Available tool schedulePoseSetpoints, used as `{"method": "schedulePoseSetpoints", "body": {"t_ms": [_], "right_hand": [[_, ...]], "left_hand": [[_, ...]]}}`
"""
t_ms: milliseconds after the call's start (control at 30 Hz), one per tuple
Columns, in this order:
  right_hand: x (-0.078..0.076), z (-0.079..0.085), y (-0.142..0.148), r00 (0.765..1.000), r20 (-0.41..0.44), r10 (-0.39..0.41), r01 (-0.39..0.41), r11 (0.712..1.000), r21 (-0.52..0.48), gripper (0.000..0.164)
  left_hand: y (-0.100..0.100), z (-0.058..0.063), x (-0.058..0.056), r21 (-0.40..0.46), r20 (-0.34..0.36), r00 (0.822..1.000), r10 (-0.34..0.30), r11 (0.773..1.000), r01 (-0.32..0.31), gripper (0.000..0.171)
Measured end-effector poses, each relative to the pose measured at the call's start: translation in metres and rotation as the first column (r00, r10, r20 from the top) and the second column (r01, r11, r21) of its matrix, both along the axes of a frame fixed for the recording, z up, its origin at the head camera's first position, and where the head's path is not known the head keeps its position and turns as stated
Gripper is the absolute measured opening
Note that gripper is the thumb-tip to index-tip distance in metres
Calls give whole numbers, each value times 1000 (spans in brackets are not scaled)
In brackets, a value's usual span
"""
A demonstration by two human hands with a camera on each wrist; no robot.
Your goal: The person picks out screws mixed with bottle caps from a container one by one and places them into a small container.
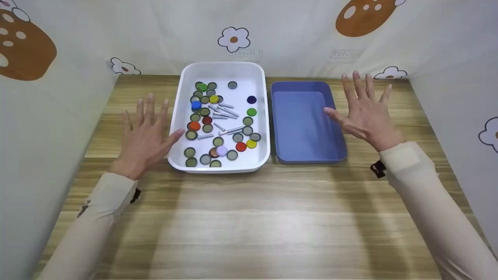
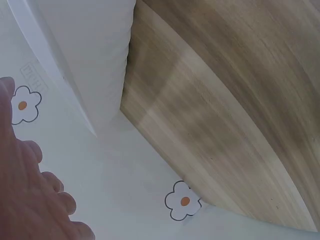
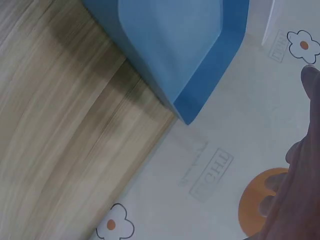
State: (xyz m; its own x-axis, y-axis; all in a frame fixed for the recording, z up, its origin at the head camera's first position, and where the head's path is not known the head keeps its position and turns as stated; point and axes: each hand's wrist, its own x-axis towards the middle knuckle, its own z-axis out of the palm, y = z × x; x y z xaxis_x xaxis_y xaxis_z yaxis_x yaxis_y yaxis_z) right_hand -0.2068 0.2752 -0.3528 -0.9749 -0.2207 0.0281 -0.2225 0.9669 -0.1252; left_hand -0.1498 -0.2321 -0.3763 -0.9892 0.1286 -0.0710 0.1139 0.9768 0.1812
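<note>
My left hand (image 1: 144, 142) is spread with straight fingers beside the left wall of a white tray (image 1: 179, 93), its thumb over the rim. Fingers splayed, my right hand (image 1: 367, 116) hovers by the right side of a blue tray (image 1: 301, 120), the thumb reaching over its edge. Neither hand holds anything. Inside the white tray lie many bottle caps, some showing grey-green undersides, others coloured tops such as a blue cap (image 1: 196, 105) and a red cap (image 1: 241, 146). Several silver bolts (image 1: 227, 112) are scattered among them. The blue tray contains nothing visible.
Both trays stand side by side on a wood-grain table (image 1: 249, 225). A pale curtain (image 1: 295, 27) with flower prints encloses the back and both sides, close behind the trays.
</note>
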Motion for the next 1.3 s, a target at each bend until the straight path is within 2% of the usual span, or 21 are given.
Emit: {"method": "schedulePoseSetpoints", "body": {"t_ms": [167,500,800,1100,1300], "right_hand": [[-1,-1,-9,1000,-6,29,-29,1000,0,96],[-3,-10,-36,993,-42,114,-115,993,-29,95],[-5,-8,-62,980,-50,190,-191,981,-20,92],[-6,-11,-79,973,-45,226,-225,974,32,90],[-6,-12,-84,974,-8,227,-227,973,40,89]], "left_hand": [[4,-4,2,6,-9,1000,-5,1000,5,89],[8,-17,11,88,37,999,15,996,-18,97],[11,-22,16,115,52,999,2,993,-8,101],[13,-27,20,145,75,997,-3,989,-8,101],[14,-29,23,172,98,995,20,984,-37,104]]}}
